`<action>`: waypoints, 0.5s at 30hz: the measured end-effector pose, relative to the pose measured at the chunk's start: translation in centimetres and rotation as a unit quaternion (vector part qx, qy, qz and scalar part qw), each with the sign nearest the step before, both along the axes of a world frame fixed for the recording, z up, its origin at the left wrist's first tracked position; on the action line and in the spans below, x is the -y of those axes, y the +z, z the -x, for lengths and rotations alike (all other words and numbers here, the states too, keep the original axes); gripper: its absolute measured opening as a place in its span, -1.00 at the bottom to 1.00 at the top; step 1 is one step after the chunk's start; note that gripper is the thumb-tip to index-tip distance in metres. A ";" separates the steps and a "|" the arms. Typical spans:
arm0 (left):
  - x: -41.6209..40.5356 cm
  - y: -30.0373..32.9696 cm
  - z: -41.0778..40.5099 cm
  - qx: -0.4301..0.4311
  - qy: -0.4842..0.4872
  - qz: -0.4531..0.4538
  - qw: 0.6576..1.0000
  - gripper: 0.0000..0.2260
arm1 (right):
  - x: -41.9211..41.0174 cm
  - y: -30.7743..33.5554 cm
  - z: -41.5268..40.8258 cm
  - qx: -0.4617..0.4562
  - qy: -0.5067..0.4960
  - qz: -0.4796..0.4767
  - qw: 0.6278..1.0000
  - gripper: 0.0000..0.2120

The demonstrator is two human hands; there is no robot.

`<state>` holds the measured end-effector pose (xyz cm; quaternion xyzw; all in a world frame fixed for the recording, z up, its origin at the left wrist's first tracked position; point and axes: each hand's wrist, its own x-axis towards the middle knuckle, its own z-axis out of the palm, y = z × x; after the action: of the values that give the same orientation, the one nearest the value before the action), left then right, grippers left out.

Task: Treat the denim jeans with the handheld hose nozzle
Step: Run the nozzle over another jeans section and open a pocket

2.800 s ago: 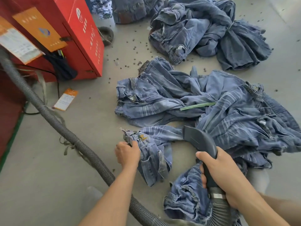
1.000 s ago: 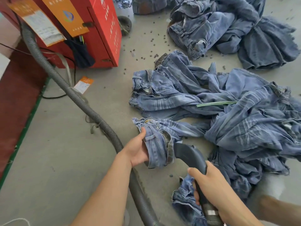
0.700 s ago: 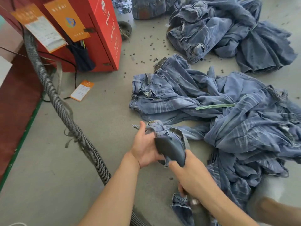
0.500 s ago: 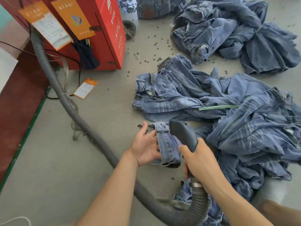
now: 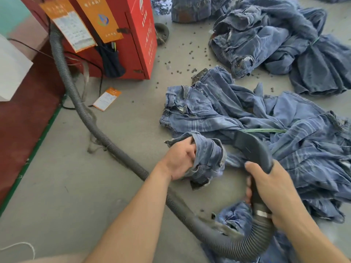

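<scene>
A heap of light-blue denim jeans [image 5: 237, 114] lies spread on the grey floor. My left hand [image 5: 180, 158] grips a bunched end of one pair [image 5: 209, 158], lifted a little off the floor. My right hand [image 5: 269, 188] holds the dark grey hose nozzle [image 5: 252, 147] by its handle. The nozzle's mouth points away from me, to the right of the bunched cloth, over the heap. Its ribbed grey hose [image 5: 91, 120] loops under my right wrist and runs left along the floor.
A red machine cabinet [image 5: 133, 35] with orange tags stands at the back left, where the hose leads. A second pile of darker jeans [image 5: 284, 44] lies at the back right. Small dark pellets [image 5: 190, 54] and an orange tag [image 5: 107, 98] lie on the floor. Dark red flooring borders the left.
The nozzle has pulled back out of the bunched denim and swung to the right, over the heap. My left hand has kept its hold on the cloth.
</scene>
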<state>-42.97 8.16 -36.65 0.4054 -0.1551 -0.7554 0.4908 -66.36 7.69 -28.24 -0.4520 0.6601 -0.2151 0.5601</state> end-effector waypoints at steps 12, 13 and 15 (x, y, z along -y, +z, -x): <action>10.8 -2.3 3.9 0.593 -0.216 0.142 0.763 -0.55 | -0.3 0.5 5.0 -0.142 -0.007 -0.080 0.987 -0.75; 10.8 -3.2 3.5 0.627 -0.156 0.136 0.751 -0.67 | 0.0 0.1 5.2 -0.150 -0.012 -0.081 0.985 -0.75; 9.6 -5.8 2.5 0.704 0.066 0.040 0.706 -0.77 | 0.7 -0.6 5.4 -0.160 -0.010 -0.088 0.983 -0.75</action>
<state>-45.49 -1.40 -42.41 0.8089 -0.4585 -0.2093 0.3029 -71.81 7.04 -28.85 -0.4229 0.7621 -0.0860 0.4826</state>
